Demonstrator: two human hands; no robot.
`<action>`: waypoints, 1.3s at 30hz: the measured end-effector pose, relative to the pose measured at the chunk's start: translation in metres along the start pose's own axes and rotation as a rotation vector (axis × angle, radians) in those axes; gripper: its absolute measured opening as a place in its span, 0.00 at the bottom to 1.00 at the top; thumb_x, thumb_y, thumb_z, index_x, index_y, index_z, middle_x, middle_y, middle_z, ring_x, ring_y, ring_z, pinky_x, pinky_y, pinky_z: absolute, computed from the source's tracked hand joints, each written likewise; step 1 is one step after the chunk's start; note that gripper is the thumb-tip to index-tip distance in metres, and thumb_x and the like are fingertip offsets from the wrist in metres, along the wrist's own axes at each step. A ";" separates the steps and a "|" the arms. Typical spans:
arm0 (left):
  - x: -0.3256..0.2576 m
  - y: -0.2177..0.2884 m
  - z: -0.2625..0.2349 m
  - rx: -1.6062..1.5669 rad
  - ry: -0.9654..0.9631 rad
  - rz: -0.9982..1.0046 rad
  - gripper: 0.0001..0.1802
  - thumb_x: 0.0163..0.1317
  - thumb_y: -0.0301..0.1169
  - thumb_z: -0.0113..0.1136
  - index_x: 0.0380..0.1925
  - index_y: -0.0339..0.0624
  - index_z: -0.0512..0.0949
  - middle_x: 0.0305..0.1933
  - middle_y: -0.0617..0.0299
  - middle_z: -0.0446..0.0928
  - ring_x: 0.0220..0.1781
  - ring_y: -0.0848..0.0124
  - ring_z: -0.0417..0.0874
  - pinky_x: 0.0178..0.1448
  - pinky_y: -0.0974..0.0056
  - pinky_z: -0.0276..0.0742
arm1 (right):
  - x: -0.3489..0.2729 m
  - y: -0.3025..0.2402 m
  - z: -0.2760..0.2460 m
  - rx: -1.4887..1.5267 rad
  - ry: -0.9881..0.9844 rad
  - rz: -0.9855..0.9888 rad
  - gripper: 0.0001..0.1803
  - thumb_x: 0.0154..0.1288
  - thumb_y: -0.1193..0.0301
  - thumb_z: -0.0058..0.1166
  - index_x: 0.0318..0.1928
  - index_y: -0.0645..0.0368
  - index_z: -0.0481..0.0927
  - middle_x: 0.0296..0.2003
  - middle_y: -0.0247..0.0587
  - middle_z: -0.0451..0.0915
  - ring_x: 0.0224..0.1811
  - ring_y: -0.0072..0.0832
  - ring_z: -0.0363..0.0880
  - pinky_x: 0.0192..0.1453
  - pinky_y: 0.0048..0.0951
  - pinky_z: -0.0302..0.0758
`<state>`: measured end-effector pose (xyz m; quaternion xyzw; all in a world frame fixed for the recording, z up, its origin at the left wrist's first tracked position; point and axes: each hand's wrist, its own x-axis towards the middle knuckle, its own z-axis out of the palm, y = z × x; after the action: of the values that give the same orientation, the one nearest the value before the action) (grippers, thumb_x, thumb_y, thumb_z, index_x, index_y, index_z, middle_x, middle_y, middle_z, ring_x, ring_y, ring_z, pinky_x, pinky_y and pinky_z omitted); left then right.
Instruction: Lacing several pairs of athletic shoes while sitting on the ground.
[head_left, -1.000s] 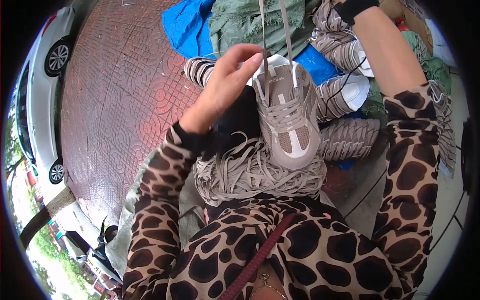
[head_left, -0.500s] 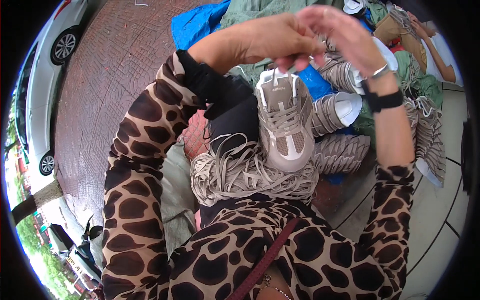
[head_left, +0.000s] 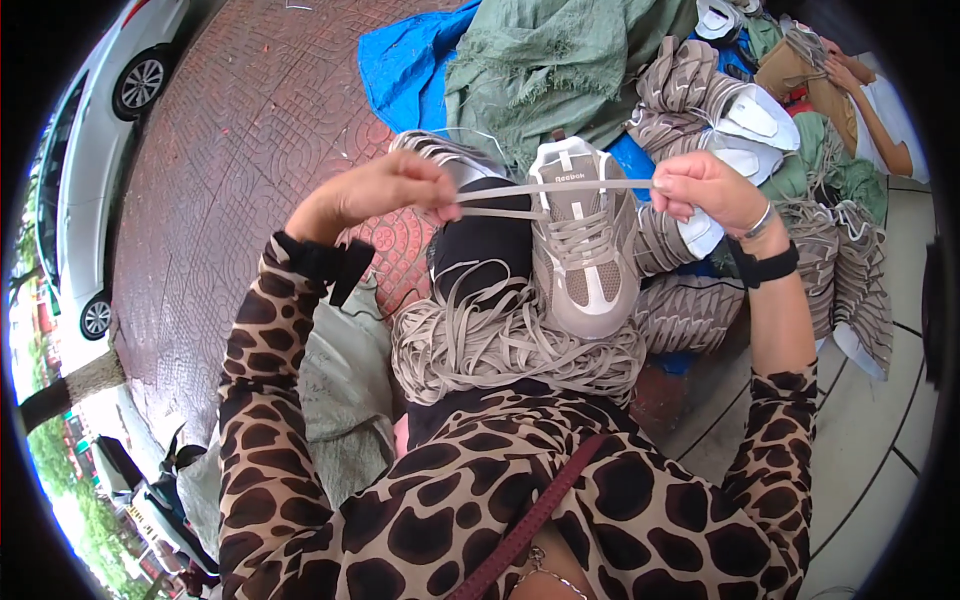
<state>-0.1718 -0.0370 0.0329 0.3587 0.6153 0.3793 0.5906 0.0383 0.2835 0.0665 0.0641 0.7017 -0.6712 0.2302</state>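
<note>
Stretching lace (head_left: 560,187), left hand (head_left: 395,190) borders open paving (head_left: 240,170), right hand (head_left: 708,192) stacked shoes (head_left: 662,245).

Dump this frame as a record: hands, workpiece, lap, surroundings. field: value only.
left hand: closed on the flat beige lace
right hand: closed on the same lace
lace state: stretched roughly straight between the hands, across the shoe's tongue in view
shoe: grey-brown with white trim, toe toward the person
lap: tangled pile of laces, beside the shoe's toe
right side: stacked shoe parts
far side: green cloth, blue sheet
left background: light-coloured car
</note>
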 end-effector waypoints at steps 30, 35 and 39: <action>0.072 -0.003 0.088 -0.220 0.374 0.303 0.13 0.57 0.37 0.67 0.30 0.37 0.80 0.23 0.71 0.76 0.24 0.85 0.70 0.27 0.76 0.65 | 0.045 0.004 0.067 -0.027 0.048 0.182 0.16 0.69 0.62 0.46 0.30 0.61 0.77 0.18 0.26 0.72 0.15 0.14 0.70 0.18 0.15 0.69; 0.075 -0.014 0.103 0.311 0.673 0.219 0.10 0.52 0.36 0.66 0.28 0.41 0.82 0.20 0.59 0.78 0.21 0.72 0.78 0.27 0.66 0.72 | 0.028 0.027 0.087 0.175 0.436 0.221 0.16 0.69 0.67 0.43 0.44 0.67 0.77 0.25 0.35 0.77 0.18 0.16 0.73 0.17 0.16 0.70; 0.073 -0.019 0.106 0.413 0.765 0.158 0.09 0.53 0.36 0.63 0.29 0.43 0.82 0.21 0.57 0.78 0.22 0.67 0.80 0.28 0.63 0.73 | 0.025 0.029 0.119 0.223 0.475 0.186 0.21 0.69 0.69 0.43 0.56 0.70 0.68 0.30 0.40 0.78 0.20 0.17 0.74 0.18 0.17 0.72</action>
<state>-0.0692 0.0236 -0.0191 0.3489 0.8232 0.3981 0.2052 0.0565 0.1653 0.0304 0.3090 0.6491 -0.6862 0.1114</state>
